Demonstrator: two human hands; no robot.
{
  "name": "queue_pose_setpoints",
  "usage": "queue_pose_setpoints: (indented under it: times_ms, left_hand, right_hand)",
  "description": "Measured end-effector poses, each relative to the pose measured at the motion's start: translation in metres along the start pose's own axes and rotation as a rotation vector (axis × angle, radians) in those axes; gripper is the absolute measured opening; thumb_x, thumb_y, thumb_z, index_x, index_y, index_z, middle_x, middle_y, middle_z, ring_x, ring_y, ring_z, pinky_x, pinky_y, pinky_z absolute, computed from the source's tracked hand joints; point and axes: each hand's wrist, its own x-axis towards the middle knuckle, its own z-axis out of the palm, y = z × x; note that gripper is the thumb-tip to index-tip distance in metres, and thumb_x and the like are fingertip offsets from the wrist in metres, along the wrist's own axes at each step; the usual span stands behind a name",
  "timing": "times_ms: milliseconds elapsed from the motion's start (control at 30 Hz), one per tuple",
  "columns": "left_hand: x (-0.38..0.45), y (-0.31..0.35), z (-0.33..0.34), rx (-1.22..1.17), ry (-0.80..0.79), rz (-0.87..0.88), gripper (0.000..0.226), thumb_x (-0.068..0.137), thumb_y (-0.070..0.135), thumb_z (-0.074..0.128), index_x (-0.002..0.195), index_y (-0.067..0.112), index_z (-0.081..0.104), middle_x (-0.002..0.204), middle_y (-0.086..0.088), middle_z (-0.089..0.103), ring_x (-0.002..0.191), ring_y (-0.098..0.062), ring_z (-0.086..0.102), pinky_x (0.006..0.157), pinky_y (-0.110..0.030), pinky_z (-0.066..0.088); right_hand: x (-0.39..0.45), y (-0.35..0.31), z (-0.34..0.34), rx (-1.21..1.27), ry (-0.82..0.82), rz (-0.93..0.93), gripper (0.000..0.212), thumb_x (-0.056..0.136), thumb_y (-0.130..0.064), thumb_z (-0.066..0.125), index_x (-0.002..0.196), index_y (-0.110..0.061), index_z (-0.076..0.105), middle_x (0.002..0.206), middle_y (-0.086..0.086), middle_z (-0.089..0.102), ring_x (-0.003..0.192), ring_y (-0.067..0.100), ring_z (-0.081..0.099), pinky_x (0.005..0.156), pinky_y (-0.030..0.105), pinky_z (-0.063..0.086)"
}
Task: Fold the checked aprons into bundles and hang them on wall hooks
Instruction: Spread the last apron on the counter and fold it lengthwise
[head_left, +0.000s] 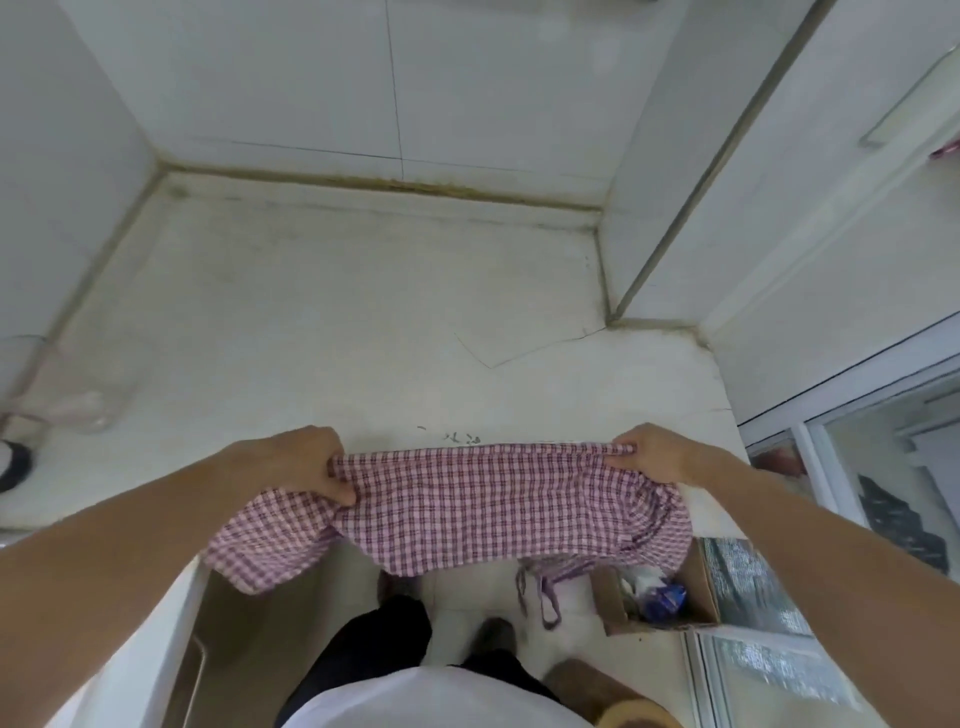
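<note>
ITEM 1: apron (467, 509), pink/purple check, lower centre of frame. Held stretched in the air between 2 hands, just over the near edge of a pale counter (337, 322); top edge taut, rest sags below. Left end droops in a loose flap at lower left; right end bunched. Thin ties (545, 592) dangle under right part, hanging toward floor.

ITEM 2: left hand (301, 462), centre-left. Fingers curled, thumb pinching the apron's top corner; cloth gathered in the grip.

ITEM 3: right hand (652, 457), centre-right. Fingers curled round the other top corner, cloth bunched under them.

ITEM 4: cardboard box (660, 597), lower right, open, on floor level beside a glass-fronted cabinet (831, 467). Blue-white contents inside, type unclear.

ITEM 5: tiled wall (467, 78), upper frame. No hooks in view.

STEP (judged): early fold, apron spread widthwise, not yet bundled.

HANDLING NOTES (judged): keep top edge level and taut before bringing corners together, so halves line up. Gather the ties in 1st, or they'll trail out of the bundle and snag. Left flap needs shaking flat, else fold goes lumpy. Lay on counter for later folds if cloth slips. Leave 1 loop or tie free for the hook.
</note>
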Motion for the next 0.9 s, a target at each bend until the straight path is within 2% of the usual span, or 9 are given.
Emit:
queue_pose_setpoints:
  times_ms: [167, 233, 300, 367, 467, 567, 633, 800, 900]
  left_hand:
    - [0.012, -0.047, -0.036, 0.115, -0.100, -0.089, 0.033, 0.084, 0.054, 0.070, 0.087, 0.021, 0.070, 0.085, 0.009, 0.070, 0.074, -0.007, 0.065, 0.071, -0.020, 0.054]
    - [0.022, -0.066, -0.053, 0.156, -0.085, -0.138, 0.040, 0.091, 0.055, 0.060, 0.085, 0.016, 0.068, 0.080, 0.007, 0.066, 0.066, -0.008, 0.058, 0.067, -0.022, 0.049]
    - [0.031, -0.084, -0.066, 0.186, -0.009, -0.166, 0.047, 0.091, 0.061, 0.056, 0.076, 0.016, 0.060, 0.074, 0.005, 0.059, 0.064, -0.010, 0.053, 0.065, -0.025, 0.045]
    - [0.040, -0.106, -0.075, 0.233, 0.117, -0.194, 0.046, 0.090, 0.064, 0.055, 0.079, 0.020, 0.054, 0.081, 0.004, 0.061, 0.074, -0.012, 0.056, 0.075, -0.029, 0.045]
    - [0.049, -0.127, -0.076, 0.339, 0.345, -0.301, 0.036, 0.093, 0.050, 0.057, 0.112, 0.019, 0.053, 0.110, -0.003, 0.061, 0.104, -0.022, 0.054, 0.102, -0.043, 0.036]
    - [0.054, -0.112, -0.061, 0.330, 0.564, -0.383, 0.054, 0.094, 0.030, 0.050, 0.142, 0.012, 0.034, 0.140, -0.017, 0.041, 0.131, -0.034, 0.035, 0.114, -0.052, 0.025]
    - [0.056, -0.090, -0.044, 0.156, 0.621, -0.334, 0.057, 0.098, 0.038, 0.037, 0.146, 0.010, 0.028, 0.148, -0.019, 0.030, 0.139, -0.037, 0.025, 0.117, -0.058, 0.019]
    - [0.069, -0.089, 0.009, 0.017, 0.402, -0.369, 0.076, 0.095, 0.065, 0.003, 0.150, 0.024, -0.030, 0.159, -0.013, -0.032, 0.146, -0.039, -0.027, 0.112, -0.069, -0.007]
    - [0.070, -0.104, 0.003, -0.016, 0.389, -0.411, 0.076, 0.094, 0.069, 0.004, 0.148, 0.029, -0.032, 0.158, -0.010, -0.035, 0.145, -0.038, -0.029, 0.111, -0.071, -0.009]
  right_hand:
    - [0.037, -0.026, -0.011, -0.069, -0.023, 0.087, 0.036, 0.100, -0.038, 0.054, 0.107, -0.007, 0.071, 0.106, 0.009, 0.071, 0.098, 0.027, 0.066, 0.095, 0.039, 0.052]
    - [0.055, -0.036, -0.010, -0.119, -0.001, 0.104, 0.035, 0.101, -0.038, 0.053, 0.097, -0.006, 0.069, 0.097, 0.009, 0.069, 0.091, 0.028, 0.066, 0.085, 0.035, 0.052]
    - [0.071, -0.044, -0.007, -0.133, 0.046, 0.138, 0.036, 0.101, -0.035, 0.054, 0.088, -0.004, 0.065, 0.088, 0.012, 0.067, 0.079, 0.028, 0.063, 0.072, 0.033, 0.049]
    - [0.086, -0.051, -0.002, -0.159, 0.099, 0.179, 0.035, 0.102, -0.033, 0.052, 0.095, -0.001, 0.067, 0.092, 0.014, 0.069, 0.082, 0.028, 0.065, 0.076, 0.034, 0.049]
    - [0.101, -0.063, 0.006, -0.176, 0.225, 0.254, 0.031, 0.102, -0.030, 0.051, 0.091, -0.004, 0.065, 0.090, 0.010, 0.066, 0.083, 0.025, 0.062, 0.075, 0.031, 0.046]
    - [0.113, -0.074, 0.010, -0.162, 0.352, 0.325, 0.024, 0.101, -0.027, 0.049, 0.089, -0.008, 0.058, 0.088, 0.009, 0.060, 0.084, 0.027, 0.059, 0.077, 0.033, 0.049]
    - [0.118, -0.080, 0.012, -0.128, 0.412, 0.351, 0.019, 0.099, -0.027, 0.051, 0.095, -0.009, 0.055, 0.090, 0.009, 0.059, 0.090, 0.031, 0.062, 0.079, 0.036, 0.051]
    - [0.124, -0.083, 0.021, -0.040, 0.524, 0.394, 0.025, 0.097, -0.033, 0.058, 0.104, -0.009, 0.060, 0.094, 0.010, 0.063, 0.086, 0.028, 0.058, 0.074, 0.034, 0.045]
    - [0.127, -0.087, 0.025, -0.025, 0.541, 0.370, 0.026, 0.096, -0.037, 0.060, 0.096, -0.010, 0.061, 0.087, 0.007, 0.061, 0.080, 0.025, 0.053, 0.074, 0.033, 0.046]
